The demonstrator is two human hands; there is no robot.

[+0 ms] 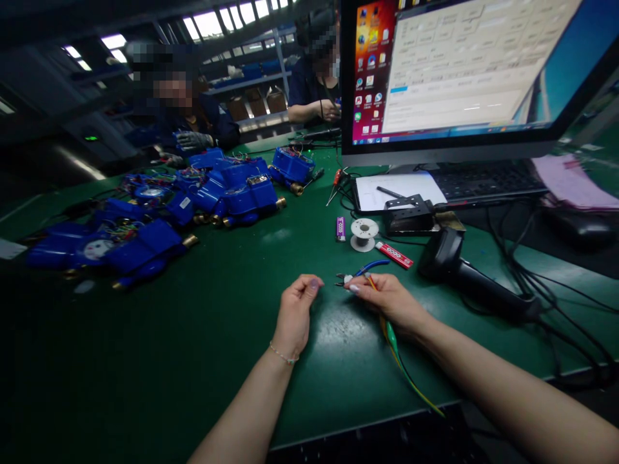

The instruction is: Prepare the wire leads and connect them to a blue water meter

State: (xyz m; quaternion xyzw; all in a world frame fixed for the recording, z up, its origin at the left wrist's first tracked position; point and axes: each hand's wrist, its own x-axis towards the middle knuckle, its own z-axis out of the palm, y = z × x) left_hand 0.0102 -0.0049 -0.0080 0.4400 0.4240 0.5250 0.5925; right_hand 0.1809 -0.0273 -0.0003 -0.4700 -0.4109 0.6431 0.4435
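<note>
Right hand [387, 298]: we clamp blue-handled cutters [360, 272] and wires [394, 345].
Left hand [296, 308]: loosely curled, empty.
Progress: blue meters [242, 193] wait untouched at the table's [193, 335] far-left edge.

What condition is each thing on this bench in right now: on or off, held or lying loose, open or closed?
Monitor: on, showing a program window.
Blue-handled cutters: held in the right hand.
Yellow-green wire: gripped in the same hand, trailing off the table edge.
Left hand: loosely curled, resting on the mat; nothing visible in it.
Barcode scanner: lying on its side, unheld.
Solder spool: lying flat.
Blue meters: piled loose, wires exposed.
</note>
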